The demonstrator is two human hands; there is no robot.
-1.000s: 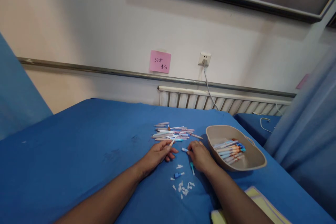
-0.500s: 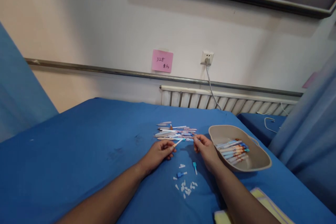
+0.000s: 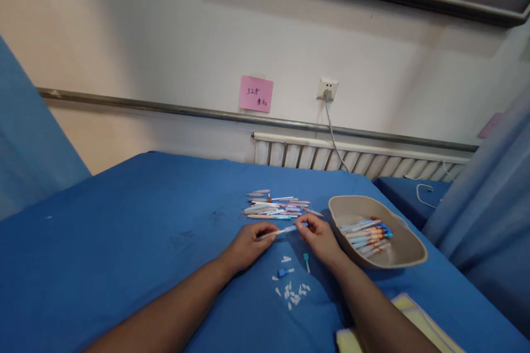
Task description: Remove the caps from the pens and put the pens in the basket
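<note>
My left hand [image 3: 248,244] and my right hand [image 3: 318,237] together hold one thin pen [image 3: 284,230] level above the blue cloth [image 3: 124,242], each pinching one end. Behind them lies a pile of loose pens and pen parts [image 3: 275,205]. Just right of my right hand stands a beige oval tray [image 3: 408,253] with several finished pens [image 3: 366,234] in it. In front of my hands lie small white caps [image 3: 293,293], a blue cap [image 3: 284,272] and a teal piece [image 3: 306,261].
A yellow cloth [image 3: 403,317] lies at the near right edge. A radiator [image 3: 351,159], a wall socket with a cable [image 3: 327,91] and a pink note [image 3: 255,94] are at the back wall. A blue curtain [image 3: 488,209] hangs at the right.
My right hand took a pen piece from the pile's edge and brought it to the part in my left hand; both now hold it joined as one pen.
</note>
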